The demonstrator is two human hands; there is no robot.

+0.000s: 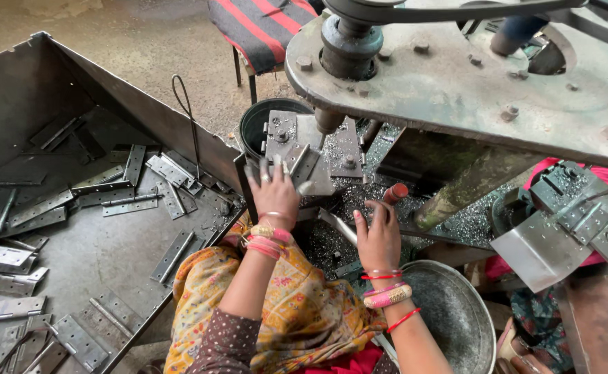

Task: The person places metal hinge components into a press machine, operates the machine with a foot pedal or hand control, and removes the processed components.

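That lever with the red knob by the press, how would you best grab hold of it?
Take the lever by its rounded red knob, coming from below and the near side, as the right hand sits just under it now. The knob is the thick, smooth end that sticks up free of the metal shavings; the rod below it is thinner and partly hidden behind the hand.

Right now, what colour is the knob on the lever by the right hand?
Red: the knob sits just above the right hand, clearest in the head view.
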